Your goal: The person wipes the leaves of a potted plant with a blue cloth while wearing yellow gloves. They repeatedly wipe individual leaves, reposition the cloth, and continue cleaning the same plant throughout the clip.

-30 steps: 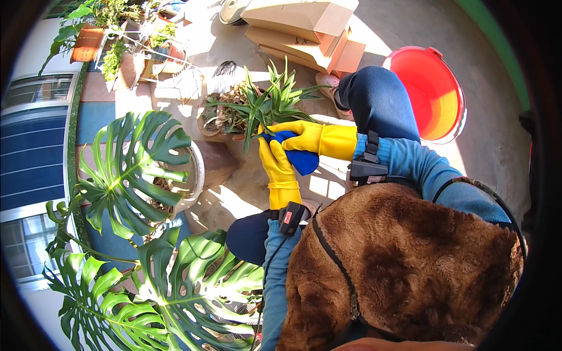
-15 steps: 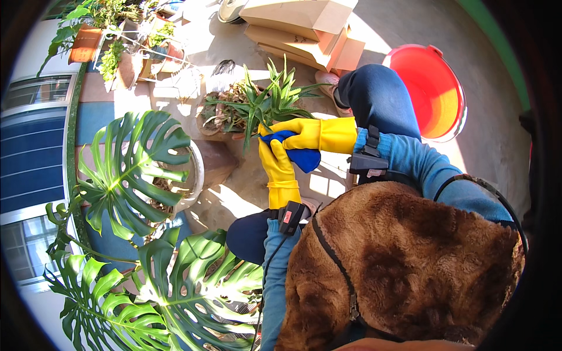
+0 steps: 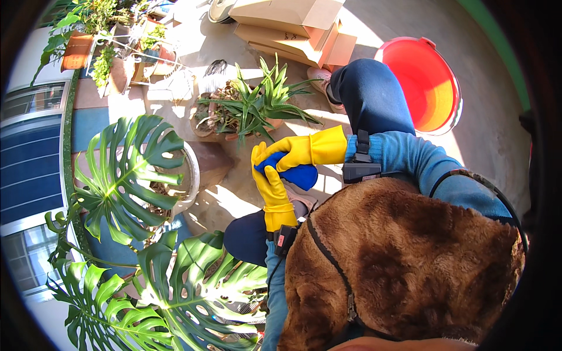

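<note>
Both my hands wear yellow rubber gloves and are together around a bunched blue cloth. My right hand comes in from the right, with its fingers curled over the top of the cloth. From below, my left hand presses its fingers and thumb against the cloth's other side. Part of the cloth hangs out beneath my right glove. Just beyond my hands stands a potted aloe-like plant with long, pointed green leaves. One low leaf tip ends close to my gloved fingers.
A large monstera in a white-rimmed pot spreads along the left. At the right sits a red bucket. Cardboard boxes lie at the far side, and smaller potted plants crowd the far left.
My hands have drawn back toward my body with the blue cloth, away from the aloe-like plant's leaves. The view has shifted slightly.
</note>
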Available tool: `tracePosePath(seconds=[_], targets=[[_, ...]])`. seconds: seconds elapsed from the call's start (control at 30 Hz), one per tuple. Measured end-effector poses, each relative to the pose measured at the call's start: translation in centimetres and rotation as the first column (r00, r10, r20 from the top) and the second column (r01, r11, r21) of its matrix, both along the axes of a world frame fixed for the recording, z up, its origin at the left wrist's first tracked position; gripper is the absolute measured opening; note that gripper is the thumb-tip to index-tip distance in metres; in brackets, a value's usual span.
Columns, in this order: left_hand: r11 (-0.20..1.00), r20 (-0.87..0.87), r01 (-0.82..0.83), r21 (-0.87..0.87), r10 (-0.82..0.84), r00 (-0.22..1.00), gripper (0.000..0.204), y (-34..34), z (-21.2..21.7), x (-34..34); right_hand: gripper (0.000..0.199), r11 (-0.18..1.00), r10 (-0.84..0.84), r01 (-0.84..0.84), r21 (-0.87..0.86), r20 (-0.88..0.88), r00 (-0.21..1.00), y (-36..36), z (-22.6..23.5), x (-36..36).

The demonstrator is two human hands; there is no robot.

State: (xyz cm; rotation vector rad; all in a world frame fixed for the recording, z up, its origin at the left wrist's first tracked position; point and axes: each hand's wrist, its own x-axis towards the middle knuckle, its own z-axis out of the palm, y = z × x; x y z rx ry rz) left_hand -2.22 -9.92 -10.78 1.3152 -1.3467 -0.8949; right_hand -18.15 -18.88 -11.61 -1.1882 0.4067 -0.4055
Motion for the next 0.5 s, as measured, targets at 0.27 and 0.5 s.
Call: tracePosePath(seconds=[0.27, 0.5], targets=[[0.951, -0.158, -0.248, 0.187, 0.278, 0.948, 0.053, 3.9, -0.6, 1.7, 0.053, 0.991, -0.025, 0.022, -0.133, -0.019, 1.000, 2.4, -0.3, 0.9], [0.974, -0.084, -0.213, 0.075, 0.219, 0.972, 0.044, 2.4, 2.2, 1.8, 0.050, 0.984, 0.071, -0.080, -0.161, -0.061, 0.996, 1.5, 1.8, -0.4]])
